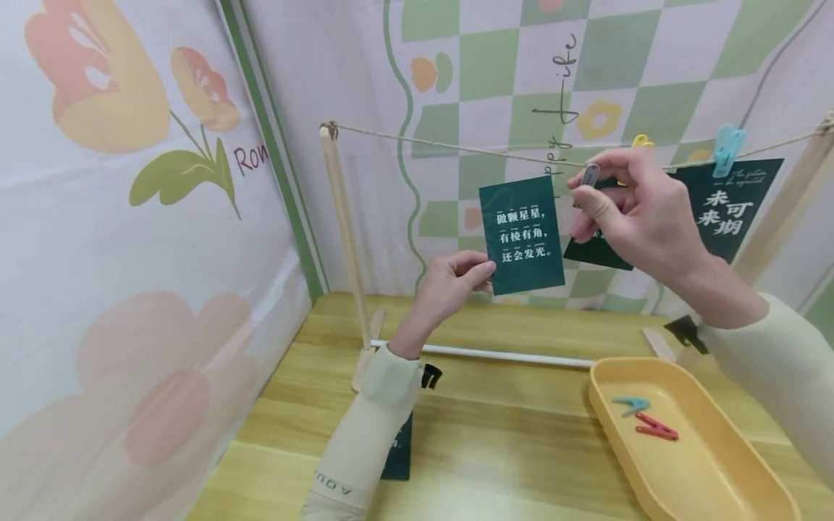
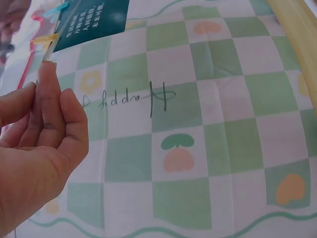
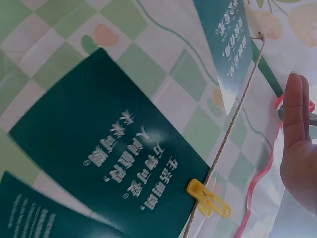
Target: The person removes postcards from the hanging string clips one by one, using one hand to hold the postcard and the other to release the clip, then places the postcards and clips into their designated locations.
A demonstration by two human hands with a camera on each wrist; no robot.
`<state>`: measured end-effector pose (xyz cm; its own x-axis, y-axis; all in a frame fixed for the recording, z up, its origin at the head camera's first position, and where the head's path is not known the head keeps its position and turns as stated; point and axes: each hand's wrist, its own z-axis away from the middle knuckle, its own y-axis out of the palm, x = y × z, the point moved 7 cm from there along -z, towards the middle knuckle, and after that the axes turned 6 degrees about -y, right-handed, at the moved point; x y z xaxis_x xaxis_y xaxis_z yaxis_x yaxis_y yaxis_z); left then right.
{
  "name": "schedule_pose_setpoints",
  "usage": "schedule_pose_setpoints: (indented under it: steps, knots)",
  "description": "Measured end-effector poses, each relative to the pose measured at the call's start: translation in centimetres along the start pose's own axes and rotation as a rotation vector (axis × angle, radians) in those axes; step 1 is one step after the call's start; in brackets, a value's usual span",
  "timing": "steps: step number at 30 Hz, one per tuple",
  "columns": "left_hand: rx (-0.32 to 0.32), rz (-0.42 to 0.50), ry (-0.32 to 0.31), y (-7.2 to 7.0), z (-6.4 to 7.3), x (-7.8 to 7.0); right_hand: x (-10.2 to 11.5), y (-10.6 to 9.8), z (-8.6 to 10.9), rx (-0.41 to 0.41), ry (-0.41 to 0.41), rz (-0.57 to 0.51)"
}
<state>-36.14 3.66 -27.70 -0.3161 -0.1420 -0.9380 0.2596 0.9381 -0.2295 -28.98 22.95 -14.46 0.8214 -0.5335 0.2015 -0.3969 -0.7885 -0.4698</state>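
Observation:
My left hand (image 1: 452,286) pinches a dark green card (image 1: 526,271) with white writing by its lower left corner. The card stands upright, its top edge a little below the rope (image 1: 417,140). To the right, my right hand (image 1: 641,210) pinches a grey clothespin (image 1: 589,175) between thumb and fingers, right at the rope. Behind that hand, another green card (image 3: 99,139) hangs from a yellow clothespin (image 3: 208,198). Farther right hangs a third green card (image 1: 749,210) under a blue clothespin (image 1: 727,148). Left wrist view shows the held card nearly edge-on.
Wooden posts (image 1: 344,231) hold the rope at both ends, with a white rod (image 1: 508,355) low between them. A yellow tray (image 1: 598,398) at the lower right contains a teal clothespin (image 1: 632,404) and a red clothespin (image 1: 656,428). Under my left sleeve lies another green card (image 1: 399,456).

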Motion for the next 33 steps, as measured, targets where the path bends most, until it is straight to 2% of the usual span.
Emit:
schedule_pose_setpoints:
  steps: [5,9,16,20,25,33]
  knots:
    - [0.03,-0.027,0.023,-0.9,0.8,0.1,-0.2,-0.5,2.3,0.053,-0.022,0.092]
    - [0.046,-0.059,0.044,-1.3,1.5,0.1,-0.6,-0.9,4.2,0.083,-0.024,0.119]
    - [0.058,-0.065,-0.003,-2.4,3.0,0.6,-0.9,-0.9,6.3,0.133,-0.042,0.1]
    - [0.066,-0.1,-0.022,-3.3,3.7,1.1,-1.0,-0.3,7.3,0.202,-0.054,0.113]
    - [0.089,-0.124,-0.007,-4.0,4.3,1.5,-1.4,0.7,9.0,0.295,-0.088,0.139]
    - [0.132,-0.198,-0.035,-4.7,5.3,2.5,-2.6,1.7,12.1,0.366,0.002,0.119]
